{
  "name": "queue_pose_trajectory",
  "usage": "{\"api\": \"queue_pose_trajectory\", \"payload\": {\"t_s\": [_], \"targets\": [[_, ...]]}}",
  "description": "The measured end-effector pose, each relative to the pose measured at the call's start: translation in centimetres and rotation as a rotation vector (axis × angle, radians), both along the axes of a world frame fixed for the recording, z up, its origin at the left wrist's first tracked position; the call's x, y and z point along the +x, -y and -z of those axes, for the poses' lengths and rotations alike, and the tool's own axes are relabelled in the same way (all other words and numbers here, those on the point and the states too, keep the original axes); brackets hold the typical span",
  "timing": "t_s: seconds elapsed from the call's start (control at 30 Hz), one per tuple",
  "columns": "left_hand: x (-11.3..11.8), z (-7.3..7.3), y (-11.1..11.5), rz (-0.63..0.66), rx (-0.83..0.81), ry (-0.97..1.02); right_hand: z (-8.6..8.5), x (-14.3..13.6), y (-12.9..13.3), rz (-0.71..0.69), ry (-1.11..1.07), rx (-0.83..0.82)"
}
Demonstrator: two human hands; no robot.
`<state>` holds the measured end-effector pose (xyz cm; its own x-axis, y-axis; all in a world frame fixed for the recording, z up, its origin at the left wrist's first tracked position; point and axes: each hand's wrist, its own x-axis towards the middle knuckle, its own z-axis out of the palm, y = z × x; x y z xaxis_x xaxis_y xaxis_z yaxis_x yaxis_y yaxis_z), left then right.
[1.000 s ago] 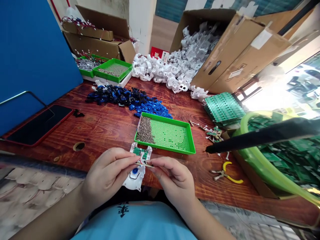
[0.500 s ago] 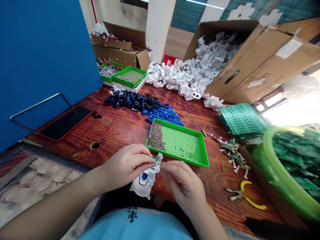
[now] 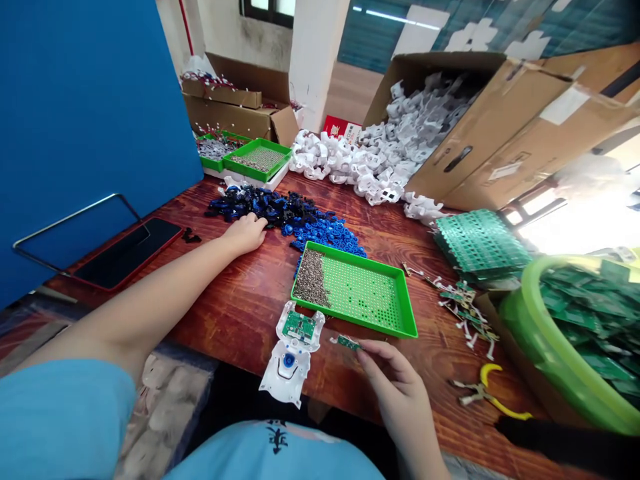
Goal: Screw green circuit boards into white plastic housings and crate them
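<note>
Casing at near edge of table, tray behind, parts heap beyond — pliers right, tub farther right

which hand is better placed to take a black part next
Likely the left hand, at the near edge of the black parts; the right hand holds a small green board.

"What's the person wearing?"

"A light blue top at the near edge, with a short sleeve at near left."

"Plain all over?"

"The sleeve looks plain. The front carries a black marking (rather like a brushed written character), with more dark strokes just on its far side and a pale pinkish patch to the right."

"And gloves?"

"Bare left hand, bare right hand, bare forearms."
</note>
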<state>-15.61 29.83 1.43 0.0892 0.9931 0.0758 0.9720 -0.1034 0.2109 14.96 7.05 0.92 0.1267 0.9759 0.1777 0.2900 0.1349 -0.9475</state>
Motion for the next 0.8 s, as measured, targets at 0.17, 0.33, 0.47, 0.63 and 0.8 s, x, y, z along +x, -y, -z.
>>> {"api": "queue_pose_trajectory", "payload": {"t_s": [0.17, 0.33, 0.47, 0.63, 0.8], "targets": [[-0.8, -0.4, 3.9, 0.022, -0.02, 0.02, -0.3, -0.3, -0.4, 0.019, -0.079, -0.052], [-1.6, -0.3, 7.2, -0.087, -0.031, 0.101, -0.4, -1.2, -1.0, 0.002, -0.183, -0.084], [-1.4, 0.2, 6.6, -0.142, -0.073, 0.161, -0.5, -2.0, -1.4, 0.025, -0.256, -0.079], [-0.2, -1.1, 7.8, -0.124, -0.101, 0.35, -1.1, -2.3, -1.2, 0.043, -0.272, -0.024], [3.0, -4.6, 15.3, 0.092, -0.174, 0.648, -2.0, -2.3, -1.0, 0.077, -0.208, 0.068]]}}
